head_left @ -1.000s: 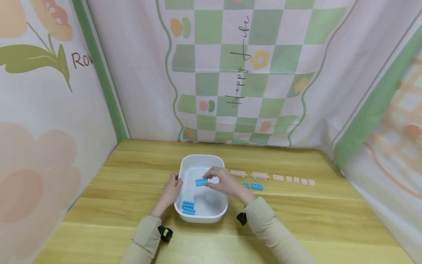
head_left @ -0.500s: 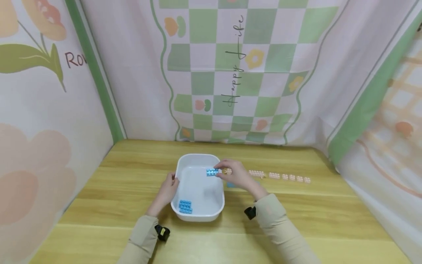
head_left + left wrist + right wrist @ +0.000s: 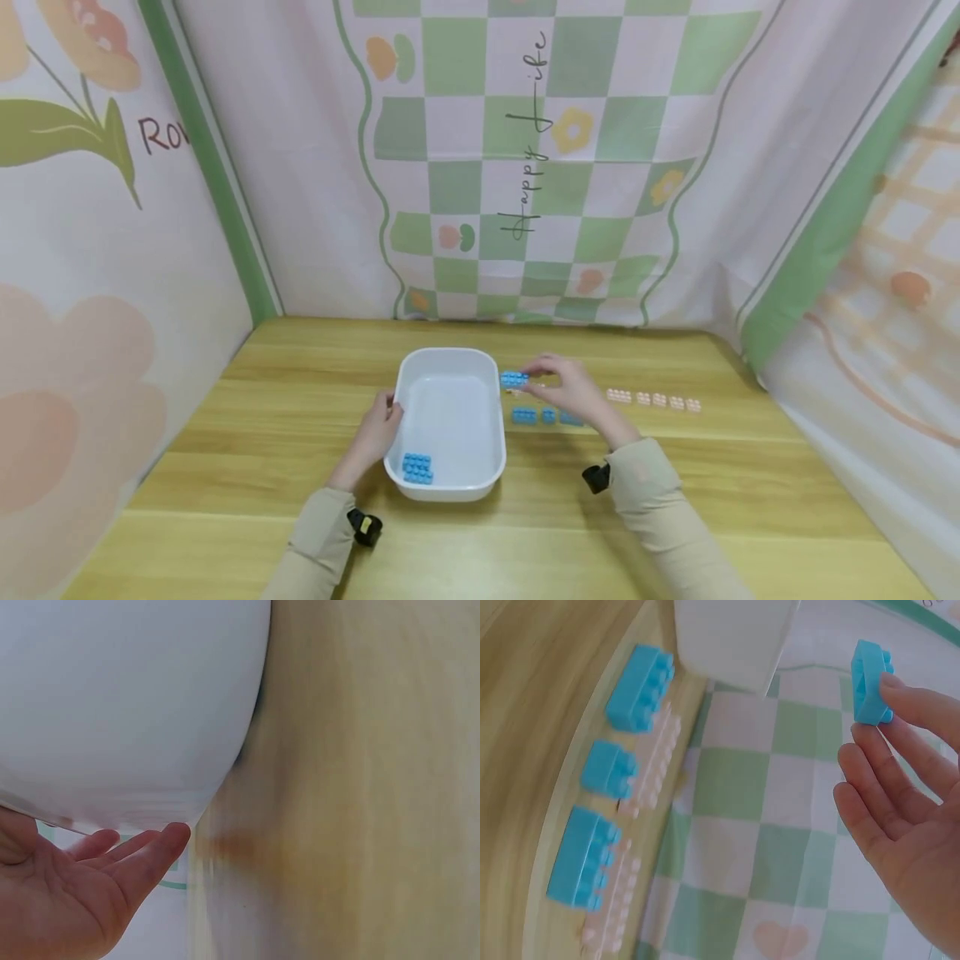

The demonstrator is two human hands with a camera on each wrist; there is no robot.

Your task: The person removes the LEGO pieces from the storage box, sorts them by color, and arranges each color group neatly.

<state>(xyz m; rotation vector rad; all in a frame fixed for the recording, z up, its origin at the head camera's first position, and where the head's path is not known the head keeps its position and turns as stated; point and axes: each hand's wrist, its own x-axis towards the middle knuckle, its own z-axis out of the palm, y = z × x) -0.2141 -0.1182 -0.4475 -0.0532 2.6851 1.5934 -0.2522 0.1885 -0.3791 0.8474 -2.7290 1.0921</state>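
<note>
My right hand [image 3: 573, 392] pinches a blue building block [image 3: 514, 380] between thumb and index finger. It is raised just right of the white plastic tub [image 3: 445, 493]; in the right wrist view the block's [image 3: 868, 682] hollow underside shows. My left hand [image 3: 378, 429] holds the tub's left side, thumb at the rim and fingers [image 3: 150, 859] against the outer wall. Two blue blocks [image 3: 417, 468] lie together in the tub's near left corner. On the table beside the tub, three blue blocks [image 3: 641, 688] stand in a row, one smaller than the others.
Pale pink blocks [image 3: 619, 396] run in a line across the wooden table [image 3: 480, 550], behind and to the right of the blue row. My right hand hides part of that line. A checkered curtain [image 3: 525, 183] hangs at the table's back edge.
My right hand has carried the blue block from over the tub rightward, past its right rim. My left hand stays on the tub. The whole head view has shifted slightly.
</note>
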